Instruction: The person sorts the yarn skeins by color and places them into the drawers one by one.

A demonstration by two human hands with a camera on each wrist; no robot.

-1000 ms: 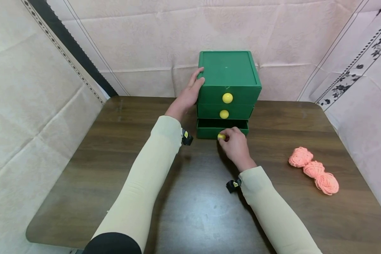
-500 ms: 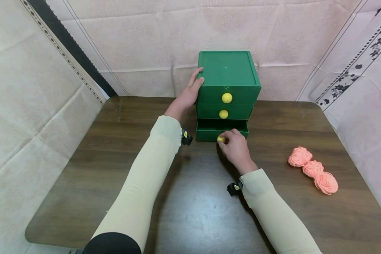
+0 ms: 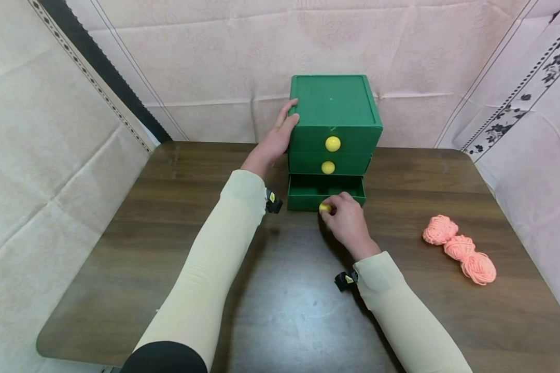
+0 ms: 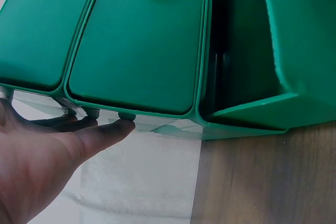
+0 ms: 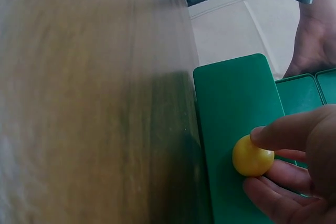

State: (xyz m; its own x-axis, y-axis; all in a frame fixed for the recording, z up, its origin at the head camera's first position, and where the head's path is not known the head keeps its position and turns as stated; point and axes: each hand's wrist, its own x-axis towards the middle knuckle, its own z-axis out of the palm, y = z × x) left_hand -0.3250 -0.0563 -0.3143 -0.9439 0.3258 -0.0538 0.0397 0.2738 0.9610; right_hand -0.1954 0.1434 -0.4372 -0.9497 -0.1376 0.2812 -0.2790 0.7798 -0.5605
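A green chest of drawers (image 3: 333, 101) with round yellow knobs stands at the back of the table. Its bottom drawer (image 3: 303, 202) is pulled out, and the part of its inside that shows is bare; the upper two drawers are closed. My right hand (image 3: 349, 220) pinches the bottom drawer's yellow knob (image 5: 249, 157) between thumb and fingers. Against the chest's left side rests my left hand (image 3: 275, 140), its fingers fairly straight; in the left wrist view the fingertips (image 4: 123, 127) touch the side wall.
Three balls of coral yarn (image 3: 459, 248) lie touching in a slanting row on the right of the brown wooden table (image 3: 121, 269). Pale patterned cloth (image 3: 191, 62) hangs behind the table and along both sides.
My right hand has drawn the bottom drawer a little farther out toward me, holding its knob. The left hand stays at the chest's side.
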